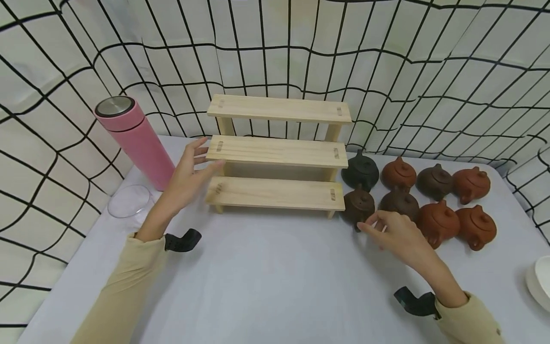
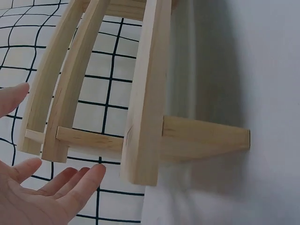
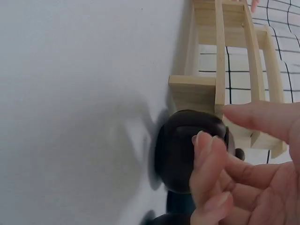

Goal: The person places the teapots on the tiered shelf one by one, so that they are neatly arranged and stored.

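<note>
A three-tier wooden shelf (image 1: 277, 152) stands in the middle of the table. At its left end is my left hand (image 1: 186, 174), fingers spread and nothing held; in the left wrist view its fingertips (image 2: 96, 174) are just off the shelf ends. My right hand (image 1: 399, 234) is at the near side of a dark brown teapot (image 1: 359, 206), by the shelf's right front foot. Its fingers are loosely bent with the thumb apart, and in the right wrist view they overlap the teapot (image 3: 180, 152) without closing round it.
More teapots stand in two rows on the right, several reddish (image 1: 438, 220) and a black one (image 1: 361, 170) among them. A pink thermos (image 1: 139, 145) and a clear round dish (image 1: 129, 201) are at left. A white bowl (image 1: 540, 279) sits far right. Black wire mesh (image 1: 266, 67) encloses the table.
</note>
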A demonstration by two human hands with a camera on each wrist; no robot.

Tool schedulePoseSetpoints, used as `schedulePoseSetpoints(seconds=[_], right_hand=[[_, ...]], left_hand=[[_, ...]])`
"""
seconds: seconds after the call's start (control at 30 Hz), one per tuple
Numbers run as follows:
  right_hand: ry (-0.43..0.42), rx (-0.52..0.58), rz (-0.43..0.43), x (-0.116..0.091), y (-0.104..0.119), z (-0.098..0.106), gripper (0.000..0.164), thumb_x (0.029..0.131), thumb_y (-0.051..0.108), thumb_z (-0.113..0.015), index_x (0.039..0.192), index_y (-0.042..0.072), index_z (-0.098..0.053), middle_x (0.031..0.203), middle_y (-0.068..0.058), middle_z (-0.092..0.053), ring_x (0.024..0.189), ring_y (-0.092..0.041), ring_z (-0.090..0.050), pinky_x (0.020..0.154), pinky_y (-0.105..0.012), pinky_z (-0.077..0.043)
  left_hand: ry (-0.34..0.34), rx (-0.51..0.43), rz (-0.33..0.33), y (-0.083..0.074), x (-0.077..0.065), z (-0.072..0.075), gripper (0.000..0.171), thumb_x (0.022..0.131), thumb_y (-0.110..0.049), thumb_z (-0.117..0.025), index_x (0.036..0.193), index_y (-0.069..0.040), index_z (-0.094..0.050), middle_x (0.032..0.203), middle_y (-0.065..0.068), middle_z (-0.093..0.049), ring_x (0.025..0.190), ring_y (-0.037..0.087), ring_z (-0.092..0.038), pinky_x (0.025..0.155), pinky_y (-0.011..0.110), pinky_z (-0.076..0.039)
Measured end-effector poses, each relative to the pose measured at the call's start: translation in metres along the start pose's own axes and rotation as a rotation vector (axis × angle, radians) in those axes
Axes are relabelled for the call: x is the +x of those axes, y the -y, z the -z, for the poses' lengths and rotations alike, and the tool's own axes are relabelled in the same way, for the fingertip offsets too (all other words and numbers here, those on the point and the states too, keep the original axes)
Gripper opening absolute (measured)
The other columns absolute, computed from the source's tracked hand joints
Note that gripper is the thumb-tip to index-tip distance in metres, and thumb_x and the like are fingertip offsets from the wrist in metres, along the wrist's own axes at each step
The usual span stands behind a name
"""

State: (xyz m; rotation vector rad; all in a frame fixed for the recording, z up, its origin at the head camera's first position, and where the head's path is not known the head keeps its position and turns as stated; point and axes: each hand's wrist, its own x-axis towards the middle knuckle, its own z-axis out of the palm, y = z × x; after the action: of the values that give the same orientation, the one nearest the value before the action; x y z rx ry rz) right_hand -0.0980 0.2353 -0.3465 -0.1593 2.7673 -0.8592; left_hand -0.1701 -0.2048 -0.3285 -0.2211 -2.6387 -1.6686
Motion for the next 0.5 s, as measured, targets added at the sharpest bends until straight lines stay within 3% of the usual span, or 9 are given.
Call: schedulePoseSetpoints(seconds=[0.17, 0.33, 0.5], right_hand=[[0.007, 0.079, 0.023, 0.005, -0.004, -0.006, 0.029, 0.099, 0.026, -0.074, 0.108, -0.002, -0.071, 0.073, -0.002, -0.068, 0.061, -0.016, -0.06, 0.055, -0.031, -0.044], [0.058, 0.286, -0.039, 0.005, -0.011, -0.01, 0.035, 0.102, 0.024, -0.071, 0.118, -0.006, -0.065, 0.077, -0.005, -0.069, 0.062, -0.017, -0.059, 0.056, -0.029, -0.047], [0.115, 0.506, -0.088, 0.007, -0.02, -0.014, 0.037, 0.106, 0.022, -0.065, 0.125, -0.01, -0.065, 0.08, -0.004, -0.069, 0.06, -0.012, -0.057, 0.057, -0.027, -0.049]], left_hand=[[0.051, -0.055, 0.064, 0.001, 0.006, -0.001, 0.091, 0.104, -0.04, -0.063, 0.169, -0.013, -0.005, 0.168, 0.021, -0.019, 0.151, 0.039, -0.029, 0.118, 0.06, -0.029], [0.06, -0.093, 0.07, 0.0, 0.014, -0.006, 0.091, 0.106, -0.037, -0.062, 0.169, -0.014, -0.001, 0.161, 0.021, -0.03, 0.143, 0.033, -0.039, 0.112, 0.046, -0.035], [0.065, -0.109, 0.086, 0.002, 0.022, -0.012, 0.09, 0.108, -0.037, -0.058, 0.168, -0.015, 0.005, 0.157, 0.022, -0.033, 0.137, 0.031, -0.042, 0.113, 0.042, -0.034]])
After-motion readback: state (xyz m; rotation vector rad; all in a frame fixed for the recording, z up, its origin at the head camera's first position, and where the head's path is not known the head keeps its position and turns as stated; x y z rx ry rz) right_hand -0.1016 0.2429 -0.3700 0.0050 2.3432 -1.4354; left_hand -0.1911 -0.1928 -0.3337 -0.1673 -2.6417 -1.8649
